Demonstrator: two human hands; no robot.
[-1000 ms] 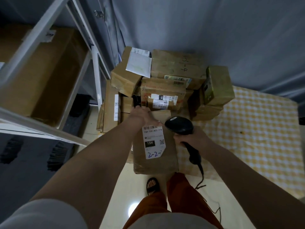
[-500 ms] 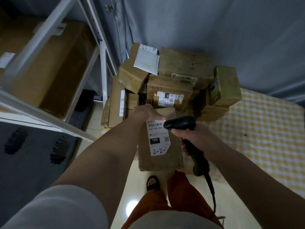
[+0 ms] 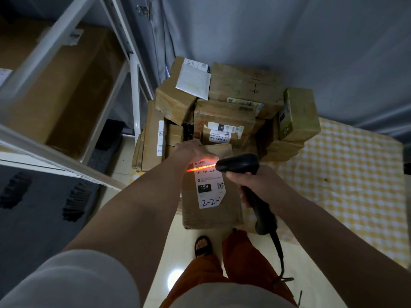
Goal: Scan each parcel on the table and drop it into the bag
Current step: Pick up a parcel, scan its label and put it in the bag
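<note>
Parcel [image 3: 211, 210], a flat brown cardboard box, is held out in front of the person above the pale floor, its far edge gripped by the left hand [image 3: 193, 152], whose fingers curl over the top while the forearm reaches straight forward from a white sleeve. Just to the right of that hand, the right hand [image 3: 259, 183] is wrapped round the handle of a black barcode scanner [image 3: 239, 164], wrist bent so the scanner's head points left across the box; its cable hangs down past the orange trousers. A bright orange-red scan line [image 3: 203, 166] falls across the barcode at the top of the white shipping label [image 3: 210, 187] and spills onto the left wrist. Under the barcode the label reads "15H-159-A03-", the end hidden by the scanner; lower down sits a black block with "15H", a small QR code beside it, and "2-2-" handwritten in blue at the bottom. Beyond both hands a stack of brown boxes [image 3: 233, 103] rests at the corner of a table with a yellow checked cloth [image 3: 347, 174], which stretches away to the right of the right hand. One box in the stack bears a handwritten mark ending "-4". Left of the left arm stands a white metal shelf [image 3: 66, 41] holding a large carton.
</note>
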